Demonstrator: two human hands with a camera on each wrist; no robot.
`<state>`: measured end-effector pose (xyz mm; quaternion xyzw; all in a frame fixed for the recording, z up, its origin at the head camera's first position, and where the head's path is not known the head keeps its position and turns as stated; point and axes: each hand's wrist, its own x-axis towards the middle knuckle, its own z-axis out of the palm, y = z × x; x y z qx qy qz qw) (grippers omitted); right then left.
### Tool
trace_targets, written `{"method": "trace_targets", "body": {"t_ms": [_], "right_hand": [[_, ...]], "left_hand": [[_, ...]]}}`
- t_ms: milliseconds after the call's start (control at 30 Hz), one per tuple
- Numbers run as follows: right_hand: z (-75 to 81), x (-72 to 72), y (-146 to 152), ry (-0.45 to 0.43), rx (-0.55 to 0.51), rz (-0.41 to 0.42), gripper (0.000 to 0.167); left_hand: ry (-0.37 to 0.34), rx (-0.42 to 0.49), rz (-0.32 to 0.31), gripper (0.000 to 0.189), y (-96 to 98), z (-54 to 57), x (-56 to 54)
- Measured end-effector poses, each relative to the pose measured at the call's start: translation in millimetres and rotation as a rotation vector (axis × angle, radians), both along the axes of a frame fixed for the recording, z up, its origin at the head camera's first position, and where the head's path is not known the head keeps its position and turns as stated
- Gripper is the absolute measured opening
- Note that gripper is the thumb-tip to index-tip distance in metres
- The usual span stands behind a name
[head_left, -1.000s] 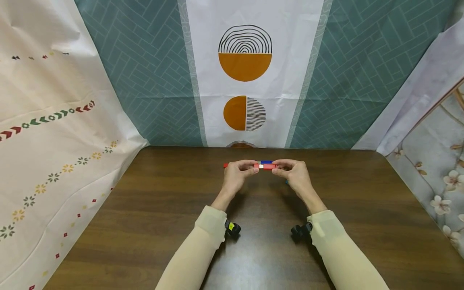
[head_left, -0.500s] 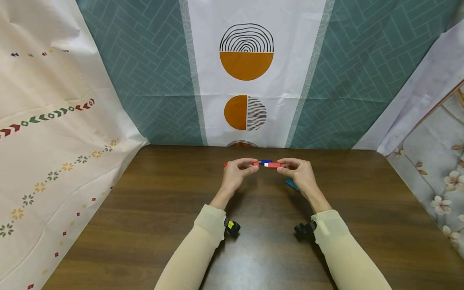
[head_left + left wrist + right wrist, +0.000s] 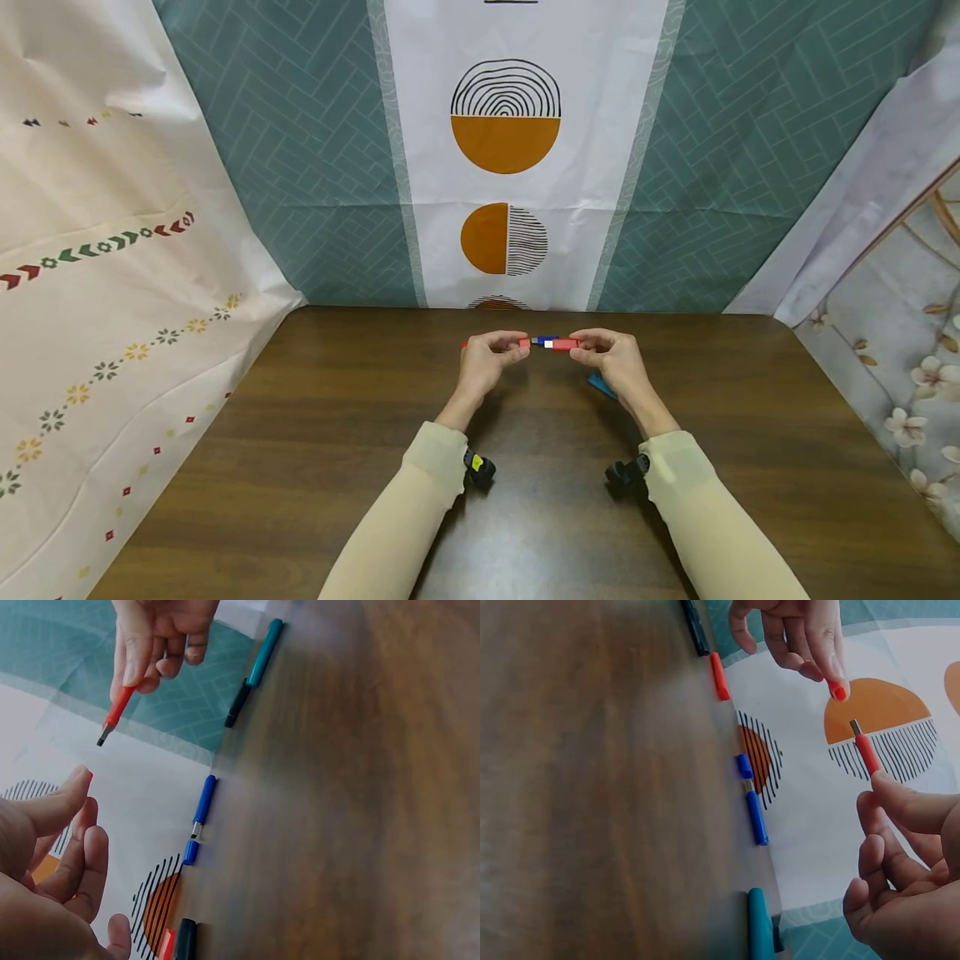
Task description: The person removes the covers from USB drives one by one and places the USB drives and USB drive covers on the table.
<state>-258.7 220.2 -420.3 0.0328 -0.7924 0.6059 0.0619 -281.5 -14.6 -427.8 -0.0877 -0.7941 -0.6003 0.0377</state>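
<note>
Above the far part of the table, my left hand point(image 3: 486, 361) pinches a small red cap point(image 3: 839, 693) between thumb and finger. Facing it, my right hand point(image 3: 615, 364) pinches the rear of a red stick point(image 3: 564, 343) that looks like a USB stick point(image 3: 117, 709). Its bare metal end points left toward the cap, with a short gap between them. On the table beyond both hands lies a similar blue stick point(image 3: 205, 796), metal end showing. A blue cap point(image 3: 191, 853) lies at that end; whether they touch I cannot tell.
A teal marker with a black end point(image 3: 265, 654) lies by my right hand. Beyond my left hand lie a dark pen-like thing point(image 3: 694, 626) and a red one point(image 3: 719, 676). Patterned cloth point(image 3: 330, 208) hangs behind the wooden table point(image 3: 315, 433).
The red cap and red stick were together one second ago. My right hand drew the stick off to the right, so a gap now separates them. The left hand has hardly moved.
</note>
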Motion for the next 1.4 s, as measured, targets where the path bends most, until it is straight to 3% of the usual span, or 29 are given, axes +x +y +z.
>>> {"method": "trace_targets", "body": {"t_ms": [233, 500, 667, 867, 1033, 1233, 1400], "right_hand": [[0.8, -10.1, 0, -0.043, -0.014, 0.007, 0.036], [-2.8, -22.9, -3, -0.079, 0.019, -0.011, 0.034], [-6.6, -32.3, -4, -0.105, 0.043, -0.030, 0.032], [-10.0, -40.7, -7, -0.146, 0.121, -0.049, 0.033], [-12.3, -44.8, -12, -0.162, 0.191, -0.053, 0.031], [-15.8, -48.9, -16, -0.179, 0.251, -0.046, 0.027], [-18.3, -51.1, -19, -0.178, 0.303, -0.047, 0.024]], "left_hand": [[0.021, -0.078, 0.028, 0.022, 0.7, 0.9, -10.3], [-0.031, -0.138, -0.013, 0.022, 1.3, -2.2, -20.0], [-0.031, -0.220, 0.003, 0.020, 3.7, -6.1, -28.6], [-0.060, -0.366, 0.048, 0.017, 7.2, -9.9, -35.1], [-0.091, -0.463, 0.044, 0.018, 9.5, -11.0, -38.2], [-0.104, -0.529, 0.002, 0.019, 13.7, -12.5, -41.9], [-0.103, -0.546, 0.019, 0.017, 16.3, -13.0, -43.2]]}}
